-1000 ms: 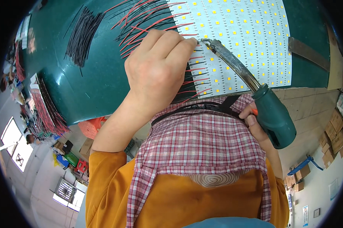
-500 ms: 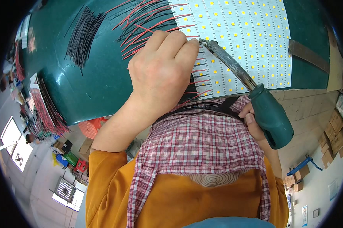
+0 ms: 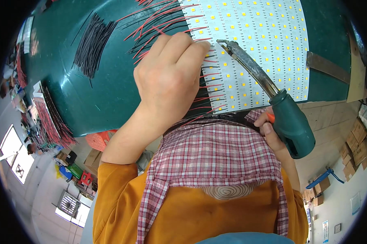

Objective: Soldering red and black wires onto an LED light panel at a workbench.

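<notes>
My left hand (image 3: 169, 77) is closed in a pinch at the left edge of a white LED board (image 3: 256, 61). A blurred red wire (image 3: 159, 31) sticks out behind its knuckles; the pinched end is hidden by the fingers. My right hand (image 3: 274, 136) grips a soldering iron (image 3: 292, 124) by its green handle, which covers most of the fingers. The iron's bent, darkened tip hangs just right of my left fingertips, apart from them. Red and black wires (image 3: 210, 87) run out from pads along the board's left edge, below and above my left hand.
On the green bench top (image 3: 114, 93) lie a bundle of black wires (image 3: 92, 46) and, at the left edge, a bundle of red and black wires (image 3: 51, 118). A flat metal bar (image 3: 328, 68) rests at the board's right edge. A red plastic stool (image 3: 98, 140) stands below the bench.
The iron's tip has come away from my left fingertips. My left hand has shifted slightly left, off the board's edge, with the red wire's tail swinging. My right hand keeps its grip.
</notes>
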`<state>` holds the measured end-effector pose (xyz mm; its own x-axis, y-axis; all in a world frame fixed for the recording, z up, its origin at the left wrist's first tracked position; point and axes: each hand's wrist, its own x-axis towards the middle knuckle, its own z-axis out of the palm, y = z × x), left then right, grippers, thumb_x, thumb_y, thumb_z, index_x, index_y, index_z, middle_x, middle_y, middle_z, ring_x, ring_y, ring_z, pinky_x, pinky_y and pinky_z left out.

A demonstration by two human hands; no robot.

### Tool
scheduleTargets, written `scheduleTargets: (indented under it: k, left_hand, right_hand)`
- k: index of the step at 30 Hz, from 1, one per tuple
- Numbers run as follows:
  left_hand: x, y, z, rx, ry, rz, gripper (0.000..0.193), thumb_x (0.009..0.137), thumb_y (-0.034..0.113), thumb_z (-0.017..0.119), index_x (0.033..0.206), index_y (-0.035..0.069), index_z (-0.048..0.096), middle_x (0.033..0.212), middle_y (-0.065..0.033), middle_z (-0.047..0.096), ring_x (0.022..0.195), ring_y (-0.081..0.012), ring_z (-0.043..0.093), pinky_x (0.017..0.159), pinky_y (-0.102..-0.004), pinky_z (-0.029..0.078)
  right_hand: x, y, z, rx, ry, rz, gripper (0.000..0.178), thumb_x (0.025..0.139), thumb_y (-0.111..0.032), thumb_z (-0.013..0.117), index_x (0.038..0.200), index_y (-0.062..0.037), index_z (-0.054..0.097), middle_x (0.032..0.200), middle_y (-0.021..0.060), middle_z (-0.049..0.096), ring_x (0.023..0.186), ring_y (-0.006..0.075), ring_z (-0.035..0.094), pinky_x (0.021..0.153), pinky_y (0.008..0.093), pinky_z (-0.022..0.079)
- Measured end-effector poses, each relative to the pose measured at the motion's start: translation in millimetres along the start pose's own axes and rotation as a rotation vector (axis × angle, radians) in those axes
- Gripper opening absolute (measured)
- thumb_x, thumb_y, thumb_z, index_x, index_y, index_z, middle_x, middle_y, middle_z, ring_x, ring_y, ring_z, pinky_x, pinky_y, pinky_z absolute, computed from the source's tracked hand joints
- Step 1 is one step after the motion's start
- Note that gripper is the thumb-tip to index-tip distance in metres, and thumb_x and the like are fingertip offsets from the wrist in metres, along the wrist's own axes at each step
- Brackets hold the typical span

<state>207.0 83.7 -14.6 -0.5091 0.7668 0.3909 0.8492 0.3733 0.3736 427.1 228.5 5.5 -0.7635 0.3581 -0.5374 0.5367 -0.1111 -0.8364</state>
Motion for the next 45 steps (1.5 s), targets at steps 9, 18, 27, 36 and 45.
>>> scheduleTargets:
  k: [9,18,27,36,45]
  left_hand:
    - [-4,1,10,0.132,0.017,0.082,0.02,0.062,0.008,0.064,0.082,0.009,0.065,0.076,0.0001,0.056,0.068,-0.0161,0.055,0.049,-0.0267,0.044]
    - [-1,2,13,0.16,0.019,0.087,0.021,0.061,0.009,0.064,0.082,0.009,0.064,0.077,-0.0001,0.054,0.07,-0.0162,0.055,0.05,-0.0262,0.045]
    - [11,-11,12,0.091,0.093,0.031,0.017,0.064,0.004,0.063,0.08,0.01,0.065,0.076,0.0009,0.056,0.071,-0.0169,0.056,0.054,-0.0283,0.047]
    - [8,-7,19,0.167,0.086,0.044,0.019,0.062,0.008,0.064,0.081,0.01,0.066,0.074,0.0015,0.056,0.066,-0.0151,0.055,0.05,-0.026,0.044]
    - [8,-5,21,0.228,0.068,0.073,0.022,0.061,0.01,0.063,0.083,0.01,0.065,0.079,0.0022,0.057,0.07,-0.0139,0.056,0.049,-0.0248,0.044]
  right_hand:
    - [2,-2,-6,-0.23,-0.049,-0.073,0.005,0.083,-0.003,0.061,0.081,-0.0049,0.065,0.078,0.0069,0.067,0.077,0.0202,0.063,0.075,0.028,0.049]
    - [4,-1,-7,0.0,-0.049,-0.065,0.006,0.087,-0.005,0.058,0.09,-0.0009,0.061,0.083,0.006,0.062,0.082,0.0161,0.06,0.077,0.0296,0.049]
    - [17,-22,-1,-0.049,0.01,-0.077,0.005,0.087,-0.003,0.059,0.089,-0.0012,0.062,0.081,0.0065,0.065,0.076,0.0159,0.062,0.07,0.0282,0.05]
    - [13,-20,-3,-0.123,0.012,-0.113,0.003,0.086,-0.003,0.061,0.087,-0.0025,0.063,0.078,0.0063,0.065,0.074,0.017,0.063,0.069,0.0287,0.051]
    - [15,-21,-9,-0.385,-0.08,-0.12,0.005,0.084,-0.007,0.062,0.087,-0.0028,0.063,0.079,0.0058,0.064,0.071,0.0136,0.061,0.069,0.0263,0.048]
